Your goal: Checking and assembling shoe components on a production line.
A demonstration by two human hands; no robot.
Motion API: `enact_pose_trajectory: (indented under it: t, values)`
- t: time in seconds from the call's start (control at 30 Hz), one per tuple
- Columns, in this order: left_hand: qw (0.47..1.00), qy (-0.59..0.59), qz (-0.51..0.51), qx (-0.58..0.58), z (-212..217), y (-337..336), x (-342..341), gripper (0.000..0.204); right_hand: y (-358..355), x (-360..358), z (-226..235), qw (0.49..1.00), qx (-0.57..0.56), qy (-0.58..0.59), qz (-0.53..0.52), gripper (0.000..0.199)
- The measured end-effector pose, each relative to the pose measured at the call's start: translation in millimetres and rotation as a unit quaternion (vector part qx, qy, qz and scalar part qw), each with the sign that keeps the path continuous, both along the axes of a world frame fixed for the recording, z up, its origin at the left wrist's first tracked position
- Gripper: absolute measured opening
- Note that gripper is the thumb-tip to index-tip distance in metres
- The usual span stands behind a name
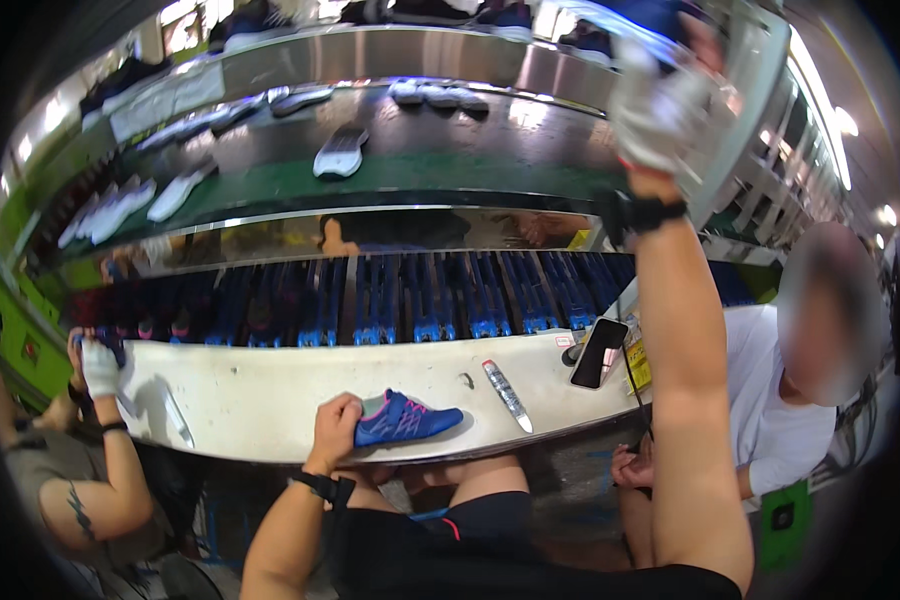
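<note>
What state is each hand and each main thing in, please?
Blue shoe: held at its heel end, toe pointing right.
Left hand: bare, closed on the shoe.
Right hand: gloved, raised, blurred; grip unclear.
Phone: lying, screen dark.
Silver tool: lying, not held.

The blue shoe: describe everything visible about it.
The blue shoe is low-cut, apparently fabric, with pink laces or trim up front and pale pinkish lines crossing its side. It is sole down, toe pointing right, by the white tabletop's near edge; whether it bears on the surface is unclear. The left hand grips its heel end, hiding that part.
</note>
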State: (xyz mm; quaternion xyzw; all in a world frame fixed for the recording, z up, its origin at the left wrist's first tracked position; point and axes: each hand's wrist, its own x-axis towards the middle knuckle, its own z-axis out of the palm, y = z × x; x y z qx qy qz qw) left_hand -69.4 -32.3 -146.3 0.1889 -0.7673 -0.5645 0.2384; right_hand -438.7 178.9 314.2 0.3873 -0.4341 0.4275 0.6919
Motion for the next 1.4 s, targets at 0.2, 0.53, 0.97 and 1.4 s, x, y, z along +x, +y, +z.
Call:
enact_pose_trajectory:
  t: [0.2,0.53,0.97,1.4]
  values:
    - [0.999,0.001,0.019,-0.03,-4,3,-2,0.026,-64,-28,18,0.994,0.074,0.065,0.04,0.053]
    - [0.998,0.008,0.042,-0.036,-7,0,0,0.025,-79,10,76,0.978,0.091,0.094,0.163,0.03]
    - [0.997,-0.006,0.042,-0.068,-4,-3,1,0.024,-156,-41,-19,0.88,0.408,-0.126,-0.208,0.102]
    - [0.996,-0.021,0.039,-0.071,-2,-4,0,0.026,-178,64,-142,0.706,0.626,-0.329,0.041,0.073]
